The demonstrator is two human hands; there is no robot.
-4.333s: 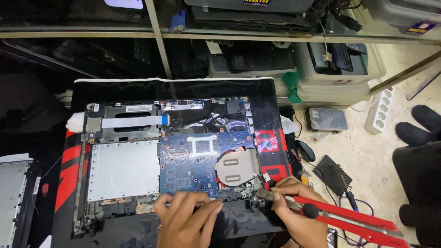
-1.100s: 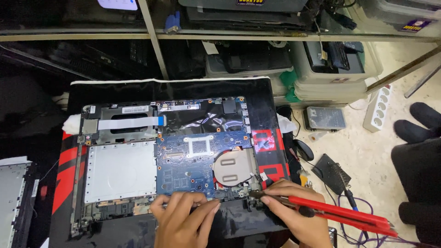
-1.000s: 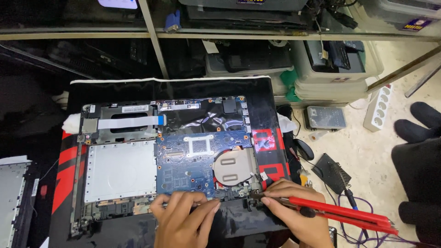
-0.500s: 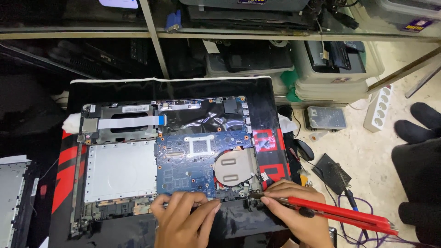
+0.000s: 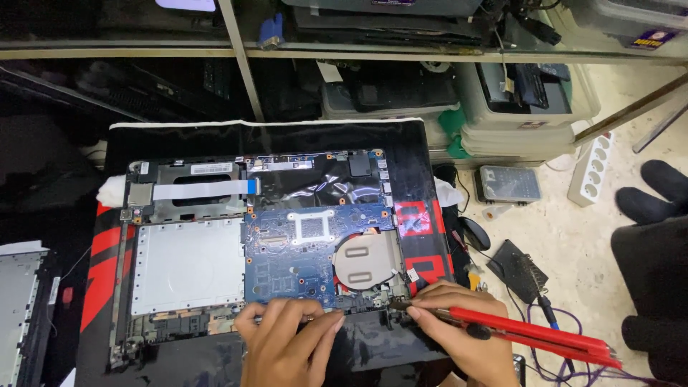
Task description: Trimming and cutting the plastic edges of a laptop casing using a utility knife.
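The left hand (image 5: 287,344) rests w/ fingers bent on the near edge of the opened laptop (image 5: 258,251), fingertips touching the lower rim of the blue circuit board (image 5: 294,265); it holds nothing. Just right of it, the right hand (image 5: 466,337) grips red-handled pliers (image 5: 530,333), tip at the board's corner under the round fan cover (image 5: 365,258). Handles point right, away from the hand, over the floor.

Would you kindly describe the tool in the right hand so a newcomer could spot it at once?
Start at the opened laptop on the black and red mat. At its near right corner the right hand holds long pliers, tip at the laptop's edge. Their bright red handles, stretching out to the right, set them apart from the dark gear around.
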